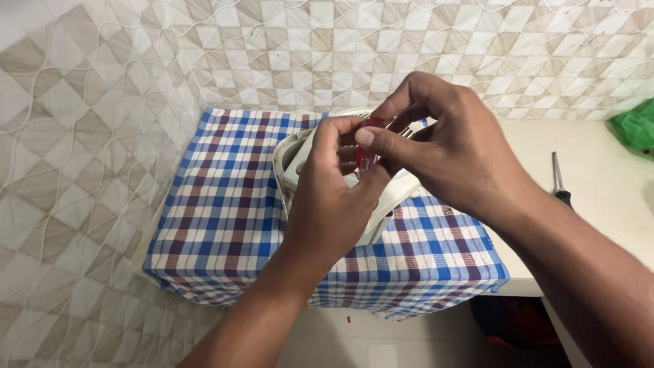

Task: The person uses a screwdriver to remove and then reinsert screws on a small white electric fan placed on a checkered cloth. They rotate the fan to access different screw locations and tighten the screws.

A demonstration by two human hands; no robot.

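Observation:
My left hand (pixel 334 197) and my right hand (pixel 436 143) meet over a white plastic appliance (pixel 293 160) that lies on a blue, white and maroon checked cloth (pixel 218 211). Both hands pinch a small red part (pixel 366 160) between thumbs and fingertips; thin metal pieces show beside my right fingers. Much of the appliance is hidden behind my hands.
The cloth covers a white counter (pixel 599 197) set against a beige patterned tile wall. A screwdriver (pixel 558 180) with a dark handle lies on the counter to the right. A green plastic bag (pixel 637 126) sits at the far right edge. A red scrap lies below the cloth.

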